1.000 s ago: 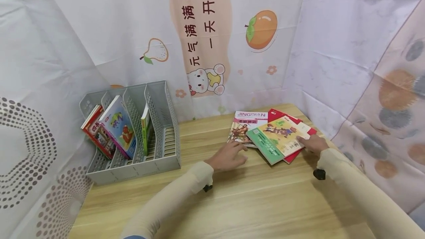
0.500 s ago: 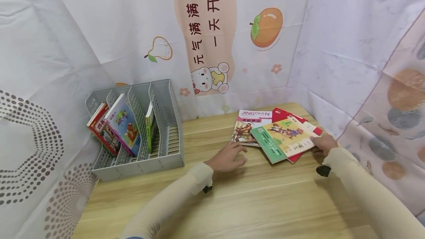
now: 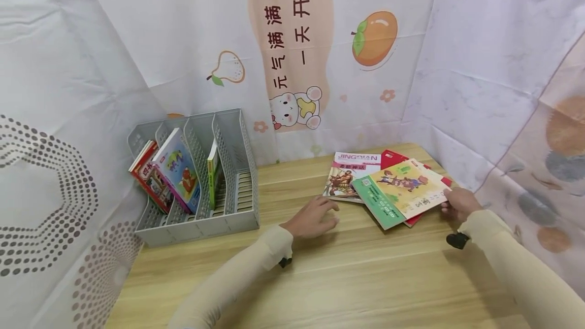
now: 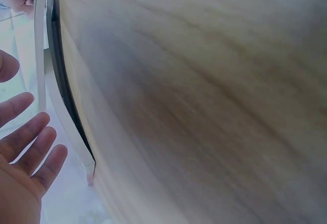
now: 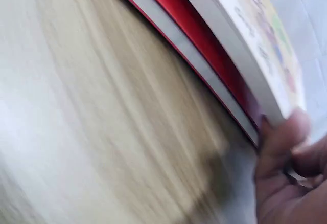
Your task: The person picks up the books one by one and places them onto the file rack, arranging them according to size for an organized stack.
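My right hand (image 3: 460,204) pinches the right corner of a thin yellow book with a green lower-left band (image 3: 402,189). In the right wrist view, thumb and fingers of the right hand (image 5: 291,168) grip the book's corner (image 5: 250,55), which is lifted off a red book (image 5: 184,9) beneath. That red book (image 3: 392,156) is mostly covered in the head view. A white-and-pink "JINGDIAN" book (image 3: 343,179) lies to the left, partly overlapped. My left hand (image 3: 312,218) hovers over the table just left of the books, holding nothing; its fingers (image 4: 30,150) are spread.
A grey slotted file rack (image 3: 196,230) stands at the table's left. In it lean a red book (image 3: 152,184), a blue picture book with a purple spine (image 3: 180,169) and a slim green book (image 3: 212,179). Printed curtains (image 3: 192,24) hang behind the wooden table (image 3: 338,278).
My right hand has moved onto the yellow book's corner and pinches it; the corner now sits a little raised. The head view has turned slightly right. The left hand stays in place.
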Action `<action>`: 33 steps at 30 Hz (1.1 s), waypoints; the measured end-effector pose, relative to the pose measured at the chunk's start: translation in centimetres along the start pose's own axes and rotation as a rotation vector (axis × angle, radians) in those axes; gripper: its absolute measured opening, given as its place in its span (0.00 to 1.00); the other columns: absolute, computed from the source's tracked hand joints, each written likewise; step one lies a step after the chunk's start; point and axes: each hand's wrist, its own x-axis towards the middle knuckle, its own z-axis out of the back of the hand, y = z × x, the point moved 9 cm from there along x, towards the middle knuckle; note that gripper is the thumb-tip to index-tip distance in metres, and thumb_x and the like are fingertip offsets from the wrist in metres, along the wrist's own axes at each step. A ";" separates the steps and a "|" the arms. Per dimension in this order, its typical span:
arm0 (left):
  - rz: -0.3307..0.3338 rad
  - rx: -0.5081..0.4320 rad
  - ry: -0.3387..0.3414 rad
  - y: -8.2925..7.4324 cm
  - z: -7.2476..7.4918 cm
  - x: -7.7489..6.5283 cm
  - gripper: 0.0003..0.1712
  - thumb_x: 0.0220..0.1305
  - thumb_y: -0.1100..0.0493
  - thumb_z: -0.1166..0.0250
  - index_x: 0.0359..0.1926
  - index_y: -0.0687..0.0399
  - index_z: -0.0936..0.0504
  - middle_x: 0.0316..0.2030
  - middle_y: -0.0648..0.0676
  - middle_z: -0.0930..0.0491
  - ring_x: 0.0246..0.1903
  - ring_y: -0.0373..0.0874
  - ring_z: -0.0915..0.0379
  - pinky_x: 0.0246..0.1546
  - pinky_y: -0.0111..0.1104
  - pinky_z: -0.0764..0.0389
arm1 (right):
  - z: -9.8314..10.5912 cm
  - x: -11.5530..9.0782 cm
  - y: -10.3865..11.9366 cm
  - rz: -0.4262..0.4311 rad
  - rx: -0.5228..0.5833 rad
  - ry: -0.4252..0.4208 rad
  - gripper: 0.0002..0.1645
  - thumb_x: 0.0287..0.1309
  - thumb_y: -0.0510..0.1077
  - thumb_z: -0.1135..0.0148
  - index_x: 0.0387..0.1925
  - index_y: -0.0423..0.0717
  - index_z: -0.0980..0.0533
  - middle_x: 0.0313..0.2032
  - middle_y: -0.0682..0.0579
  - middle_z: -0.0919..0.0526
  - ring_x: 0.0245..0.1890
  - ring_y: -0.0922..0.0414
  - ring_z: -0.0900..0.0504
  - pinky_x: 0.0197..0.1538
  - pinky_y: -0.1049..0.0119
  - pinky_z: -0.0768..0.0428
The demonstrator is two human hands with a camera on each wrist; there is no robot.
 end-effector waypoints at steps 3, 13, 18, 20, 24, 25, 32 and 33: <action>0.000 -0.008 0.001 0.2 0.0 -0.3 0.20 0.77 0.48 0.42 0.61 0.51 0.21 0.61 0.49 0.23 0.66 0.46 0.34 0.67 0.40 0.32 | -0.2 0.0 0.1 0.066 -0.029 -0.052 0.32 0.81 0.43 0.67 0.71 0.20 0.54 0.24 0.53 0.28 0.20 0.66 0.26 0.27 0.70 0.19; 0.048 -0.003 -0.009 0.8 0.4 -0.4 0.21 0.77 0.47 0.42 0.63 0.50 0.22 0.64 0.51 0.25 0.67 0.47 0.35 0.67 0.41 0.33 | -1.4 -0.3 1.3 0.138 0.093 0.018 0.35 0.82 0.47 0.67 0.77 0.29 0.59 0.27 0.59 0.26 0.20 0.66 0.30 0.26 0.70 0.23; 0.039 0.005 -0.031 0.9 0.4 -0.6 0.21 0.77 0.46 0.43 0.62 0.50 0.21 0.63 0.51 0.24 0.66 0.47 0.34 0.67 0.41 0.32 | -2.0 -0.7 2.5 0.183 0.034 -0.013 0.35 0.83 0.48 0.71 0.77 0.28 0.58 0.30 0.55 0.26 0.24 0.65 0.26 0.30 0.69 0.20; 0.028 0.002 -0.033 0.8 0.2 -0.7 0.21 0.77 0.46 0.43 0.61 0.51 0.21 0.63 0.51 0.24 0.66 0.48 0.34 0.67 0.41 0.32 | -2.1 -1.0 3.1 0.211 0.019 -0.025 0.34 0.83 0.48 0.73 0.74 0.26 0.54 0.31 0.53 0.27 0.24 0.64 0.27 0.30 0.69 0.19; 0.022 -0.014 -0.038 0.7 0.2 -0.6 0.20 0.77 0.46 0.43 0.60 0.51 0.20 0.61 0.50 0.22 0.65 0.48 0.33 0.67 0.41 0.33 | -2.3 -1.5 3.8 0.243 0.015 -0.033 0.32 0.83 0.49 0.74 0.71 0.26 0.51 0.30 0.52 0.28 0.24 0.64 0.28 0.29 0.69 0.20; 0.026 -0.026 -0.043 0.7 0.2 -0.6 0.20 0.77 0.46 0.42 0.60 0.52 0.20 0.60 0.49 0.22 0.64 0.47 0.31 0.66 0.41 0.32 | -2.5 -1.5 4.0 0.248 0.018 -0.027 0.32 0.83 0.49 0.73 0.71 0.25 0.51 0.29 0.53 0.28 0.23 0.64 0.29 0.29 0.69 0.20; 0.149 -0.292 -0.086 1.2 0.5 -0.4 0.30 0.79 0.35 0.51 0.59 0.51 0.18 0.52 0.45 0.20 0.55 0.38 0.27 0.58 0.37 0.25 | -4.6 -1.9 5.2 0.294 0.063 0.052 0.30 0.83 0.48 0.71 0.70 0.27 0.50 0.24 0.57 0.28 0.18 0.66 0.32 0.25 0.70 0.24; 0.170 -0.328 -0.092 1.3 0.6 -0.4 0.31 0.78 0.33 0.53 0.59 0.50 0.18 0.51 0.44 0.20 0.53 0.37 0.26 0.56 0.36 0.24 | -5.0 -2.0 5.3 0.298 0.067 0.060 0.30 0.83 0.48 0.70 0.70 0.28 0.50 0.24 0.57 0.27 0.18 0.65 0.32 0.25 0.70 0.24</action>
